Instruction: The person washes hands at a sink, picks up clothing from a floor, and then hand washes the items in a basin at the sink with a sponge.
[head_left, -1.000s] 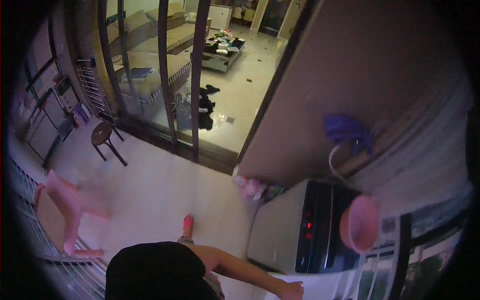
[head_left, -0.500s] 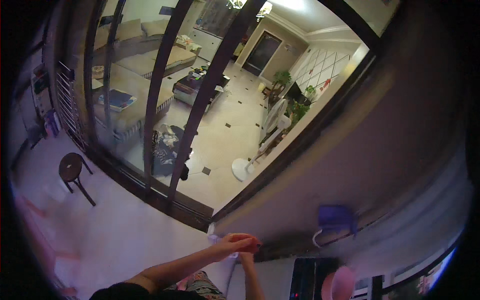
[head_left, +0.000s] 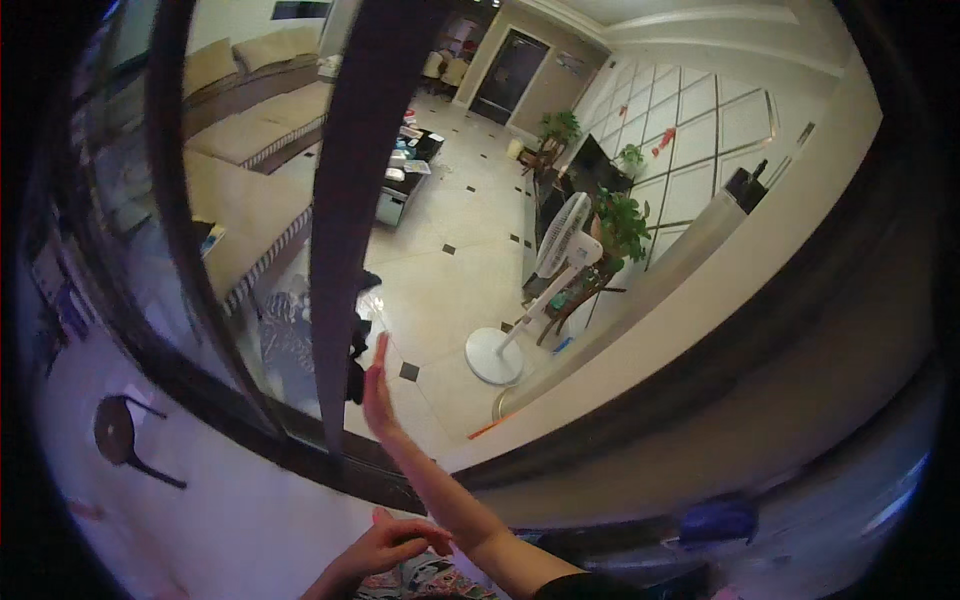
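The bare right hand (head_left: 380, 398) stretched released fingers near a dark upright door post (head_left: 350, 200); below them, the bare left hand (head_left: 395, 542) curled, grasp unclear.

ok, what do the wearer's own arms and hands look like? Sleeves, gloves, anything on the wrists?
Human, no gloves. Right hand and right forearm are bare, with a plain-looking black short sleeve at the lower edge. Left hand is bare too; its sleeve is out of frame. No watch, bracelet or cable visible on either wrist.
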